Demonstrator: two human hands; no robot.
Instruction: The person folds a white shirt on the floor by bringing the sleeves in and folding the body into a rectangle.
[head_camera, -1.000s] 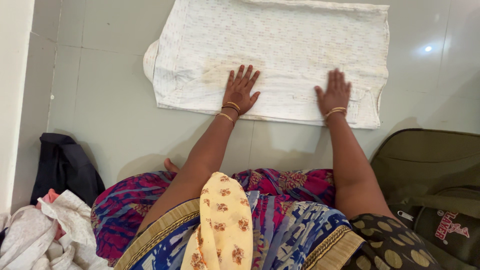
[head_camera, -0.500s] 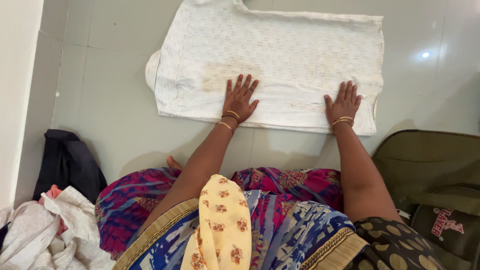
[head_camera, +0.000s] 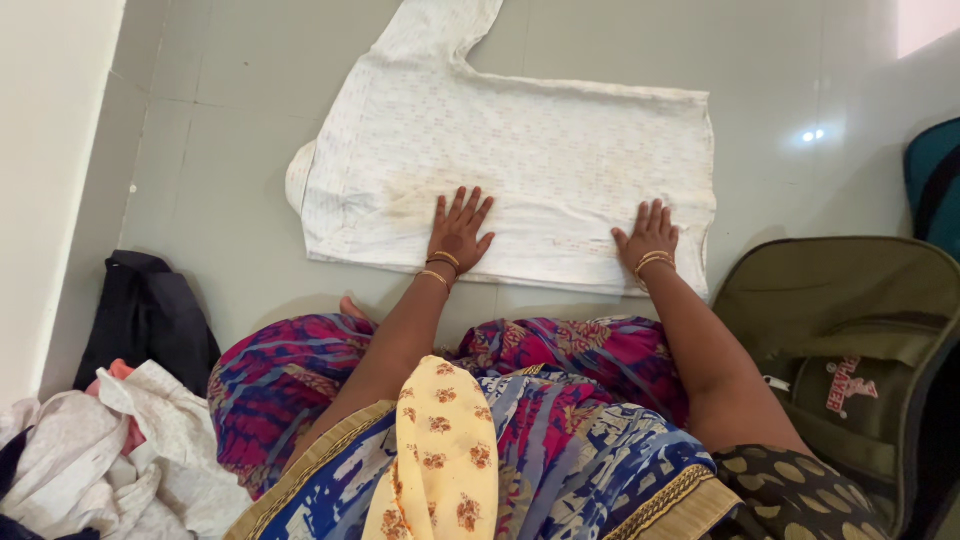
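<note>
Neither grip is closed on anything: both your palms lie flat with fingers spread, pressing the shirt (head_camera: 520, 170) against the floor (head_camera: 230, 200).

Largest first. The floor is pale grey tile and carries everything. The shirt, white with a faint small pattern and some yellowish staining near its middle, lies spread across the upper centre of the frame, one sleeve running off toward the top edge and a rounded fold showing at its left end. Its near hem runs along just above your wrists. At the right of the frame an olive bag (head_camera: 850, 330) sits open, its edge near the shirt's lower right corner but apart from it. At the lower left a heap of light clothes (head_camera: 90, 460) lies beside a dark garment (head_camera: 150, 310), both well apart from the shirt.

Your left hand (head_camera: 457, 232) rests on the shirt's near edge, a little left of centre, close to the stain. Your right hand (head_camera: 648, 240) rests on the same edge near the lower right corner.

By the look of it you are flattening the shirt, with no fold yet made across the body. A next move would call for pinching an edge or the sleeve, since flat palms cannot lift cloth.
</note>
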